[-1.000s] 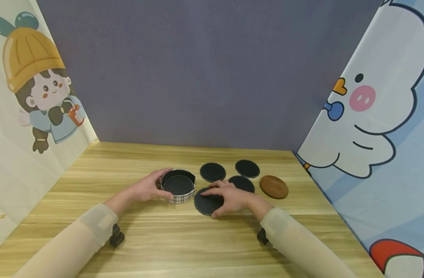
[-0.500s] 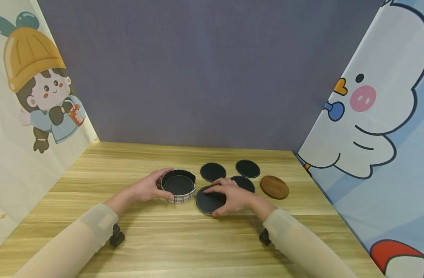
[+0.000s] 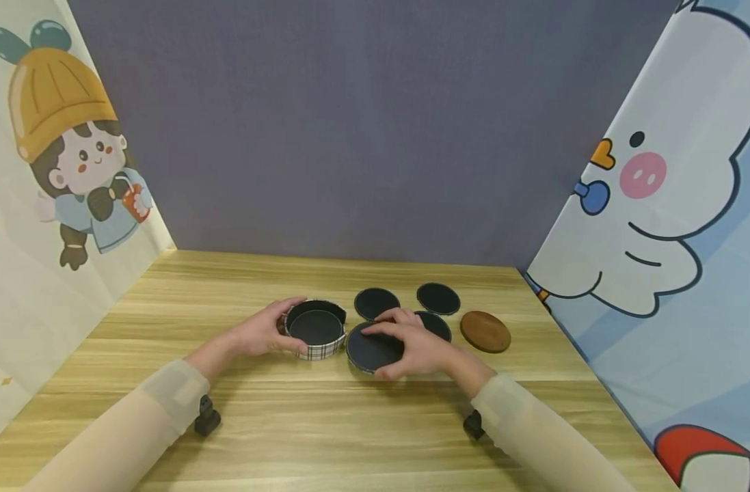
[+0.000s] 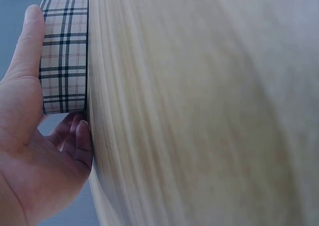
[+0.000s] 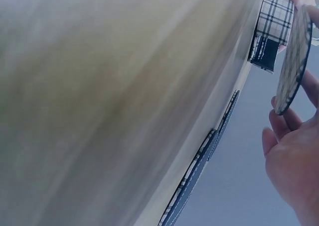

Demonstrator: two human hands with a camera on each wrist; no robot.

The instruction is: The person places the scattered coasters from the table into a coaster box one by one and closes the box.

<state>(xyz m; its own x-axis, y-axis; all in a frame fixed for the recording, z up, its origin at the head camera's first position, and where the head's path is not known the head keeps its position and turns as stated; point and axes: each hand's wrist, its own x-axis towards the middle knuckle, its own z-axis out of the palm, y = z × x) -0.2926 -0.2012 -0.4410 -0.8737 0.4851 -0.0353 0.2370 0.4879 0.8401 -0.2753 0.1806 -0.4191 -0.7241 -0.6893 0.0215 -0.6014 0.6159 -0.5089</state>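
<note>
My left hand (image 3: 265,333) grips the side of a round coaster holder (image 3: 323,352), thumb at the front and fingers behind. The holder has a black inside, a plaid outer wall (image 4: 65,56) and a notch on its right side; it stands on the table. Just to its right, my right hand (image 3: 421,347) holds a round black coaster (image 3: 370,351) by the edges. In the right wrist view this coaster (image 5: 294,61) is tilted and raised off the table, its plaid underside showing.
Behind my right hand lie more black coasters: one at back left (image 3: 377,303), one at back right (image 3: 438,298) and a partly covered one (image 3: 437,325). A brown wooden disc (image 3: 485,331) lies farther right. A grey panel (image 3: 350,137) rises behind the table.
My right hand has lifted the coaster off the table and moved it slightly back and to the right. The left hand and the coaster holder have stayed in place.
</note>
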